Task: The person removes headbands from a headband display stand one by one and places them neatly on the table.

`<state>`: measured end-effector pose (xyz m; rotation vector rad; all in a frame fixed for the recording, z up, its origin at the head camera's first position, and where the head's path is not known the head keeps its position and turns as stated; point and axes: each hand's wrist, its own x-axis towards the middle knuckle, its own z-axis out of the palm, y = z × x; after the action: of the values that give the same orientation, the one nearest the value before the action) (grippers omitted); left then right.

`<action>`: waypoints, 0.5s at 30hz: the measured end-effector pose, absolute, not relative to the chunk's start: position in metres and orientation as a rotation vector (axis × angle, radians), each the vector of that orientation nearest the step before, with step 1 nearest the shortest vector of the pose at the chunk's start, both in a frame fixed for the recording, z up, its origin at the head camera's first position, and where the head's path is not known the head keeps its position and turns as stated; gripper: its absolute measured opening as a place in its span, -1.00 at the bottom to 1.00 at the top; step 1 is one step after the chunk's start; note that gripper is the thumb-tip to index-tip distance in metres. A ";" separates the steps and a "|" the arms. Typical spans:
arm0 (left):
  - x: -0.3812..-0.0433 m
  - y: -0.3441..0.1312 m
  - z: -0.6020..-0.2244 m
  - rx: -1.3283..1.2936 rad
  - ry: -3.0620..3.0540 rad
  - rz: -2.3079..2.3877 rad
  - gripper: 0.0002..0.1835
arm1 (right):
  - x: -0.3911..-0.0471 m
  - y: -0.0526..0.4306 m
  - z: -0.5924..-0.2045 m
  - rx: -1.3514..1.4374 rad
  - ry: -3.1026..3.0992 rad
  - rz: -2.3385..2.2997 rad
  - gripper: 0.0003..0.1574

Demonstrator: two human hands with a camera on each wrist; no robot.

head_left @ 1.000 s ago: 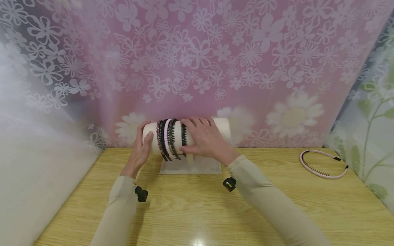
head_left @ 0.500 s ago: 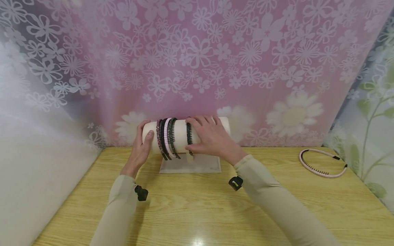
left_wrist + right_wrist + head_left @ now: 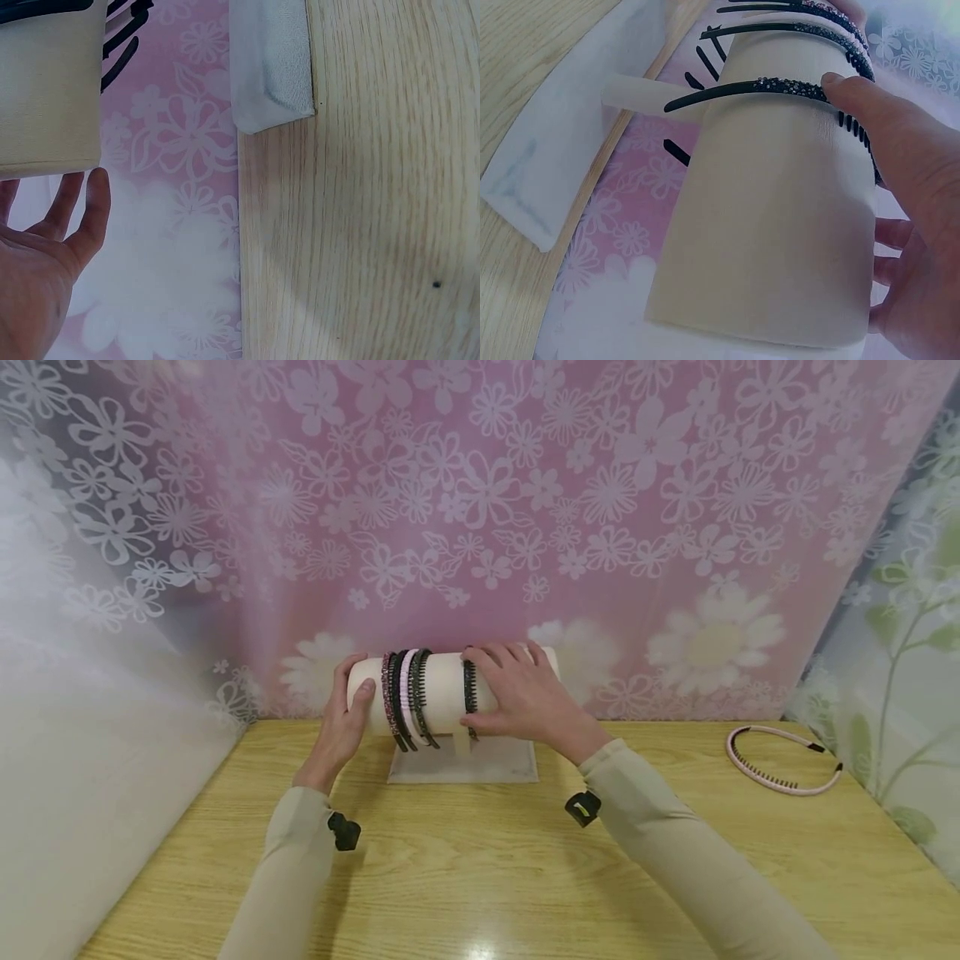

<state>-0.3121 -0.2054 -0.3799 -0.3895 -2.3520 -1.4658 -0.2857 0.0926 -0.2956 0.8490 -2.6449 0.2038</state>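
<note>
A cream padded roll (image 3: 442, 693) lies level on a headband stand, with several toothed headbands around it. My left hand (image 3: 341, 727) holds the roll's left end, thumb in front and fingers behind. On the other side, my right hand (image 3: 528, 702) grips a dark glittery headband (image 3: 471, 689), its thumb on the front in the right wrist view. That headband sits apart, right of a close group: a reddish glittery headband (image 3: 387, 697), a black one, a lilac headband (image 3: 406, 693) and a dark glittery one. The far side of the roll is hidden.
The stand's pale base (image 3: 461, 767) rests on the wood-grain table (image 3: 450, 860) near its back edge. Farther right on the table lies a pink headband (image 3: 750, 768) with dark teeth and tips. A flowered pink curtain (image 3: 487, 527) hangs behind.
My right hand has slid right along the roll, taking the dark glittery headband with it and widening the gap from the group. The left hand has stayed at the roll's end.
</note>
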 end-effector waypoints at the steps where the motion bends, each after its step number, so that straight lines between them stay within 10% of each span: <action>1: -0.311 -0.205 -0.379 -0.389 -2.356 -1.467 -0.42 | -0.286 0.093 -0.296 0.849 -2.642 0.204 0.09; 15: -0.284 -0.193 -0.350 -0.398 -2.371 -1.508 -0.40 | -0.283 0.107 -0.296 0.841 -2.625 0.229 0.07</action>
<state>-0.2842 -0.1930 -0.3502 -0.3980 -2.3707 -1.5079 -0.2828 0.1067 -0.2962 0.8414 -2.6253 0.2290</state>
